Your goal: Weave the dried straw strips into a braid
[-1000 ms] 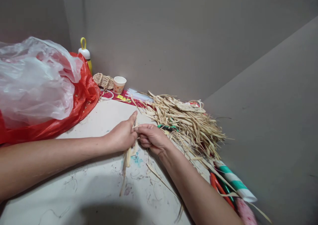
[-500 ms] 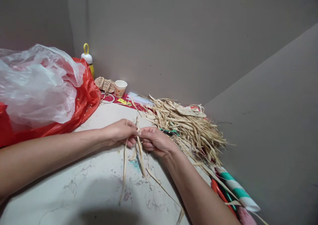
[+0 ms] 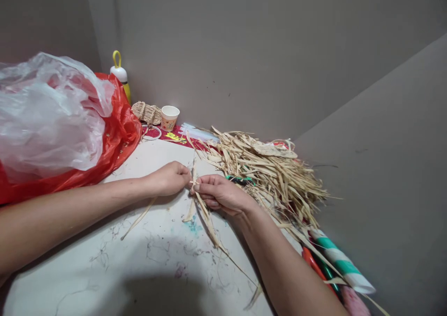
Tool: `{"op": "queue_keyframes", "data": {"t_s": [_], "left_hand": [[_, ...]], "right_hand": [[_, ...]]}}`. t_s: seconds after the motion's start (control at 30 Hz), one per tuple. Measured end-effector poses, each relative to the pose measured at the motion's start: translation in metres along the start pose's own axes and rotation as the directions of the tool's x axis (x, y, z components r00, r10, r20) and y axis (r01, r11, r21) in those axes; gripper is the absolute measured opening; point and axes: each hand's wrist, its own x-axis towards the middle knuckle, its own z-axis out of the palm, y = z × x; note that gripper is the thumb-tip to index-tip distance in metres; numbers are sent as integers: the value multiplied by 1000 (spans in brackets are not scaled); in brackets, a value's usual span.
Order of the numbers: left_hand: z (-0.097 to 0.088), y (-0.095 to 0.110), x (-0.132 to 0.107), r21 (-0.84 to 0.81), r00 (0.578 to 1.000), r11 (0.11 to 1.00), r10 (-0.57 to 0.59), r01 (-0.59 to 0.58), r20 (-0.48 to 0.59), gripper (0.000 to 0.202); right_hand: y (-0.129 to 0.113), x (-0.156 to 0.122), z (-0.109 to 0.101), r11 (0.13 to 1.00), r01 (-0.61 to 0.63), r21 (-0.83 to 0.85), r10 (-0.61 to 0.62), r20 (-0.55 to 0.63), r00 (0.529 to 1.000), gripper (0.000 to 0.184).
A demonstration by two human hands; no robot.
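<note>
My left hand (image 3: 169,178) and my right hand (image 3: 218,194) meet over the middle of a scratched white table (image 3: 146,265). Both are closed in a pinch on a few dry pale straw strips (image 3: 202,209). The strips fan downward below my hands. One thin strip (image 3: 138,219) trails to the left from my left hand, while the others slant down to the right under my right hand. A short end of straw sticks up between my thumbs.
A heap of dry straw (image 3: 268,174) lies right of my hands with a green-handled tool (image 3: 240,179) in it. A red and clear plastic bag (image 3: 52,125) fills the left. At the back stand a bottle (image 3: 120,76), a woven piece (image 3: 148,112) and a paper cup (image 3: 170,117). Striped rolls (image 3: 340,262) lie at right.
The strips have been pulled apart: one strand now swings left from my left hand, the others slant right. My left hand has closed into a fist-like pinch.
</note>
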Motion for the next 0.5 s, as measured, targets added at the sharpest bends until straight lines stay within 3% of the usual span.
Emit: {"op": "queue_keyframes", "data": {"t_s": [0.4, 0.5], "left_hand": [[-2, 1, -3, -17, 999, 1000, -5, 6, 45, 21], [-4, 2, -2, -104, 988, 986, -123, 133, 92, 28]], "right_hand": [[6, 3, 1, 996, 64, -56, -64, 4, 998, 22], [7, 3, 0, 997, 66, -41, -65, 10, 998, 22]]}}
